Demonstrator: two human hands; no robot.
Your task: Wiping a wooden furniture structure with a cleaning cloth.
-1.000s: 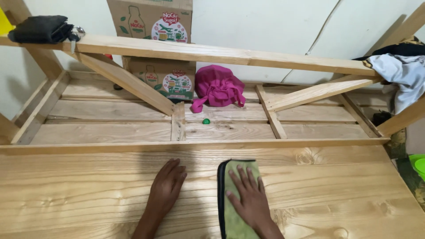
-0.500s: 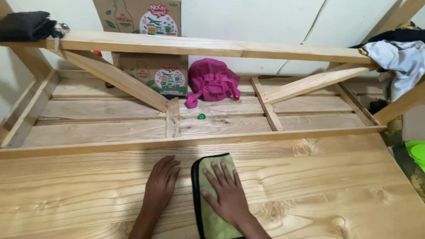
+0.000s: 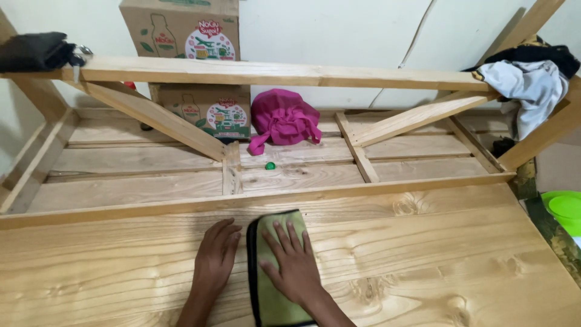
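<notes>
Sliding leftward over the last second, the green cloth (image 3: 275, 266) now lies nearer the middle of the pale wooden bench (image 3: 423, 260), just beside the left hand (image 3: 216, 257), which suggests a wiping stroke is under way across the planks. The right hand (image 3: 293, 263) presses flat on the cloth, fingers spread and extended, not gripping it. The left hand rests palm-down on bare wood, open and holding nothing. Beyond the bench edge, a pink bag (image 3: 283, 119) and a small green cap (image 3: 270, 165) sit on the slatted frame (image 3: 121, 160).
</notes>
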